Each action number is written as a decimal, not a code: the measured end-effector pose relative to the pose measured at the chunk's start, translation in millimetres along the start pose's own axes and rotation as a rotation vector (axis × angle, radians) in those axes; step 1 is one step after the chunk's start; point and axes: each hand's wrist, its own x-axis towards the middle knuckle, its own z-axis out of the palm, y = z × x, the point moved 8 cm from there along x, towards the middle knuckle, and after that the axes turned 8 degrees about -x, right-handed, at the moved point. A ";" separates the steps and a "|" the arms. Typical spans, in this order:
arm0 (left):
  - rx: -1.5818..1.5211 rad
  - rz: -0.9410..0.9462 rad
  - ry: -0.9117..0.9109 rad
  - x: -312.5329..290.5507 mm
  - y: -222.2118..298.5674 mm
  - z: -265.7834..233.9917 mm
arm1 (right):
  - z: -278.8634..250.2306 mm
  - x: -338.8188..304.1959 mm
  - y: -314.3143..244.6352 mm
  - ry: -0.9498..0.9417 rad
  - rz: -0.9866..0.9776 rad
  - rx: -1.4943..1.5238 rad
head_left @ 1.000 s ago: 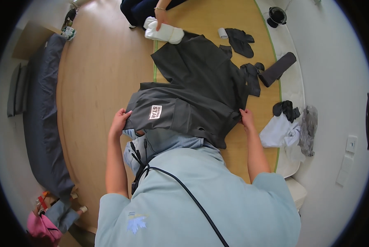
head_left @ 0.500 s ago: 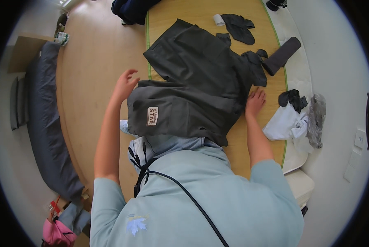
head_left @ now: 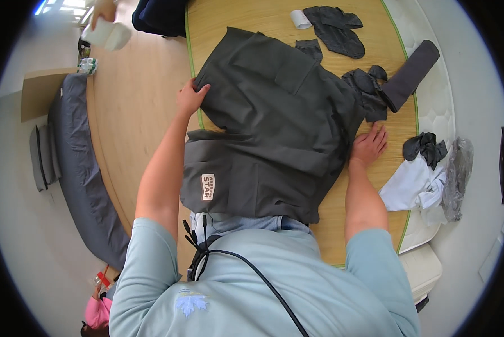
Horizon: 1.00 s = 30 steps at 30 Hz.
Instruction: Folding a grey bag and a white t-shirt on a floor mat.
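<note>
A pair of dark grey shorts (head_left: 280,121) lies spread flat on a yellow mat (head_left: 246,12) with a green border, directly in front of the person in a light blue shirt (head_left: 263,297). From where I stand, both legs of the shorts point toward the person's left, the waist end toward their right. A pale patch (head_left: 207,187) is on the nearer leg.

The left hand (head_left: 193,98) is at the hem of the shorts' farther leg, its grip pinching the cloth's edge between thumb and fingers. The right hand (head_left: 369,145) rests palm down on the mat, just beside the waist end of the shorts; its grip is released, fingers spread and holding nothing.

Beyond the shorts are a white roll (head_left: 300,20) and some flat dark cloth pieces (head_left: 337,35). To the right of the shorts lies a dark rolled cloth (head_left: 412,76); nearer the person on that side are a bunched black cloth (head_left: 424,149), a white cloth (head_left: 412,182) and a crumpled clear plastic bag (head_left: 459,180).

Well to the left of the shorts, at the far side, a blurred co-worker's hand (head_left: 104,10) holds a white bundle (head_left: 109,36).
</note>
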 end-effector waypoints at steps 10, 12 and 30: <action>-0.620 0.072 -0.033 -3.7 -16.5 -40.3 | -7.7 0.3 3.1 -0.025 -0.004 -0.011; -0.608 0.040 -0.016 -10.4 -65.2 -50.0 | -7.5 4.9 -2.8 -0.045 -0.003 0.016; 0.222 0.801 0.200 -22.4 262.9 57.9 | -1.2 2.9 7.8 -0.124 0.025 0.025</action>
